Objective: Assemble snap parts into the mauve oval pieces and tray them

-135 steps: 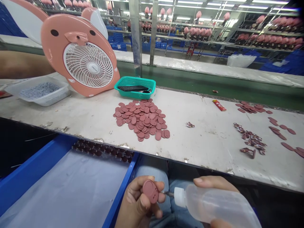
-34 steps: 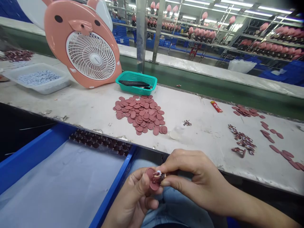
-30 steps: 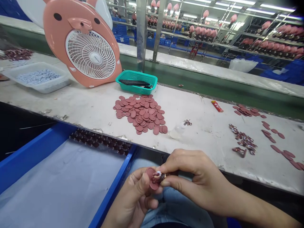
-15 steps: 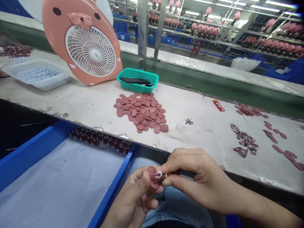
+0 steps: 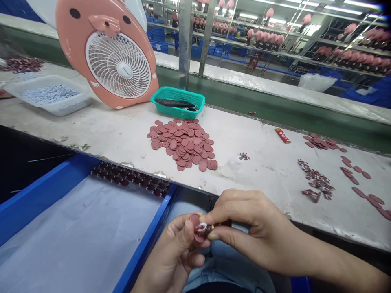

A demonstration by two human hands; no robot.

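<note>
Just in front of the table edge, my left hand [image 5: 179,248] pinches a reddish-brown oval disc [image 5: 195,220] between thumb and fingers. My right hand [image 5: 244,228] grips a small dark figurine [image 5: 205,228] with a whitish top and presses it against the face of that disc. The fingertips partly hide where the two pieces meet. Beyond my hands lies a pile of matching oval discs [image 5: 183,142]. A small translucent white bottle [image 5: 231,166] rests on the table, with little brown parts [image 5: 244,156] at its tip. Loose small figurines [image 5: 317,179] lie to the right.
A blue crate [image 5: 76,228] lined with pale sheet holds rows of dark pieces [image 5: 128,179]. Behind stand a pink fan [image 5: 73,44], a green basket [image 5: 177,112] and a white tray [image 5: 58,106]. A red tube [image 5: 282,136] and more discs [image 5: 320,141] lie right.
The figurine has tilted slightly against the disc, and my right fingers have shifted a little left. Both hands keep their hold; the whole view has moved slightly.
</note>
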